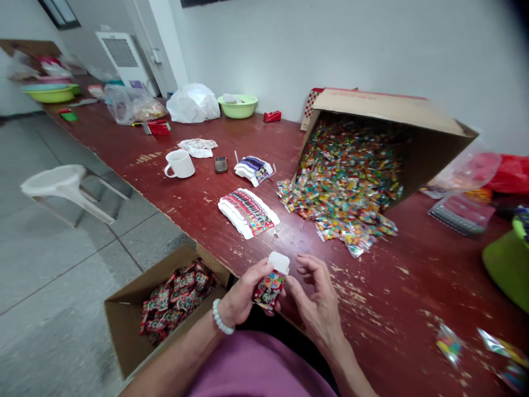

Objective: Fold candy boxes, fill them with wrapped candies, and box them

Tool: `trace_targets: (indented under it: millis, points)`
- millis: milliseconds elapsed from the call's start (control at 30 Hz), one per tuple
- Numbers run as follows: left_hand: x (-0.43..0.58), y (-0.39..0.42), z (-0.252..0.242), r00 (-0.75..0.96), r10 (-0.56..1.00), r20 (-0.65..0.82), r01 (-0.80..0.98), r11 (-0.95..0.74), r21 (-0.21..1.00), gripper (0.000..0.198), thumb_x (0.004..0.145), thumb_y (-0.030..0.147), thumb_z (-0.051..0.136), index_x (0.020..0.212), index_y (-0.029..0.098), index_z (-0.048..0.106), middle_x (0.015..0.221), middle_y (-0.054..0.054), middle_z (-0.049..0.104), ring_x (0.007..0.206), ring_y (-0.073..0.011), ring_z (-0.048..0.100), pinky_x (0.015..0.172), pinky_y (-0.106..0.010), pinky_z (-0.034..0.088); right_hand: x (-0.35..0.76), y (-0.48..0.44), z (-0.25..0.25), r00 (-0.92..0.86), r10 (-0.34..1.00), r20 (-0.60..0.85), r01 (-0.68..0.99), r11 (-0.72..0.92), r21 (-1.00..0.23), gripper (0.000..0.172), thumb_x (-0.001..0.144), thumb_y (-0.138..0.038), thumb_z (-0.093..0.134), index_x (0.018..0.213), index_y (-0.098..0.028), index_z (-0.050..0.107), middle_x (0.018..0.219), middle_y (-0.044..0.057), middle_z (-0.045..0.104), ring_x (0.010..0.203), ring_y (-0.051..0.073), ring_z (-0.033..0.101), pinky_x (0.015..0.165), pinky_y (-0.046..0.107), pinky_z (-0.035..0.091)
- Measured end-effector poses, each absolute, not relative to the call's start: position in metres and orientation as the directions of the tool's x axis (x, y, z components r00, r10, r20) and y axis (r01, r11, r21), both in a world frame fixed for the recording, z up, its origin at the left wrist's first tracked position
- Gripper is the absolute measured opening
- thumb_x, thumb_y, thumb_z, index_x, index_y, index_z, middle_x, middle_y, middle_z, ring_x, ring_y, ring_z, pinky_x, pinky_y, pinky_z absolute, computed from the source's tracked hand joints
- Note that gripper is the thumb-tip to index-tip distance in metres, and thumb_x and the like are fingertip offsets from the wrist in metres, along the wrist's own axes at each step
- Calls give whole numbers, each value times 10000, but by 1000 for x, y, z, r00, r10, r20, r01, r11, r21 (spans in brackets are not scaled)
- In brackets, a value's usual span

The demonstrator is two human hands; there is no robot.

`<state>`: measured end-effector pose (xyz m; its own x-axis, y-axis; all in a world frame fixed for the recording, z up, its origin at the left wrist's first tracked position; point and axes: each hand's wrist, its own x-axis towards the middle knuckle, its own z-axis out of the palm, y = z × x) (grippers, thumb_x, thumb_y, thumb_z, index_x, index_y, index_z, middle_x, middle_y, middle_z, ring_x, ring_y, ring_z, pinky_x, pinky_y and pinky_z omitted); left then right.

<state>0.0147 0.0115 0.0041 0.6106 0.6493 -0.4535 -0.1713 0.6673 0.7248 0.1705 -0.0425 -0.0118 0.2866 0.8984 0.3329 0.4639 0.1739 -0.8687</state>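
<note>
My left hand is closed around a small printed candy box, red and black, its white top flap standing up. Just to the right, my right hand has its fingers apart and curved, with the thumb tip at the box's edge; nothing shows in it. Beyond my hands lies a fanned stack of flat red cartons, with a smaller purple stack behind it. Clear packets of colourful candy spill from a large cardboard box tipped on its side.
At my left, an open carton holds several filled candy boxes. A white mug and a small dark device stand on the red table. Loose packets and a green basin are at right; a white stool stands left.
</note>
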Motion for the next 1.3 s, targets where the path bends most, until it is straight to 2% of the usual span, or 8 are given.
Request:
trace_targets:
  millis: [300, 433, 500, 567, 733, 900, 1133, 1300]
  points:
    - [24, 5, 0, 455, 757, -468, -303, 626, 718, 404, 796, 519, 644, 892, 127, 643, 637, -24, 659, 440, -125, 568, 393, -221, 426, 161, -44, -9, 189, 968, 165, 144, 139, -980, 129, 870, -323, 634, 859, -236, 727, 1015, 58, 610, 784, 170, 640, 686, 293, 545]
    - [23, 3, 0, 475, 781, -404, -202, 544, 814, 448, 805, 576, 616, 915, 142, 615, 615, -17, 640, 437, -124, 551, 388, -216, 407, 162, -41, -8, 176, 982, -72, -232, -29, -972, 187, 754, -369, 760, 852, -225, 691, 935, 29, 626, 624, 132, 604, 569, 277, 550]
    - [23, 4, 1, 498, 776, -387, -158, 519, 840, 434, 821, 573, 602, 934, 153, 598, 616, -12, 636, 438, -121, 550, 395, -212, 405, 164, -39, -9, 244, 962, -122, -292, -47, -955, 403, 674, -350, 828, 1023, -248, 654, 896, 15, 652, 677, 150, 616, 603, 279, 560]
    - [23, 4, 2, 515, 767, -382, -130, 510, 850, 426, 833, 577, 586, 942, 165, 585, 631, -8, 635, 447, -119, 557, 396, -206, 405, 166, -39, -10, 230, 965, -123, -250, -64, -966, 503, 681, -353, 826, 1127, -239, 623, 877, 19, 668, 717, 162, 629, 636, 284, 562]
    - [25, 5, 3, 576, 687, -443, -89, 592, 801, 547, 874, 674, 406, 1048, 187, 585, 657, -18, 632, 446, -134, 574, 352, -193, 387, 173, -41, -8, 119, 992, -30, -98, -19, -995, 168, 859, -352, 657, 851, -185, 667, 762, 10, 650, 550, 125, 600, 573, 272, 518]
    - [24, 5, -1, 603, 639, -477, -74, 640, 764, 531, 880, 642, 408, 1113, 194, 572, 642, -15, 628, 416, -139, 569, 336, -194, 386, 177, -40, 0, 60, 989, 137, 176, 124, -976, 144, 868, -325, 641, 819, -203, 700, 881, 47, 694, 768, 176, 660, 740, 298, 521]
    - [26, 3, -1, 587, 663, -464, -103, 630, 770, 635, 864, 695, 381, 1164, 180, 600, 619, -15, 623, 412, -130, 545, 366, -199, 371, 173, -37, 5, 116, 992, -39, 130, -54, -990, 209, 819, -389, 696, 810, -180, 696, 682, 10, 682, 549, 137, 618, 537, 240, 493]
    - [27, 4, 1, 588, 667, -458, -65, 603, 795, 776, 849, 748, 337, 1211, 132, 639, 602, -44, 643, 454, -142, 556, 404, -220, 394, 170, -32, 2, 76, 982, -171, -109, -162, -981, 224, 780, -382, 731, 769, -164, 683, 656, 28, 719, 477, 140, 607, 511, 268, 504]
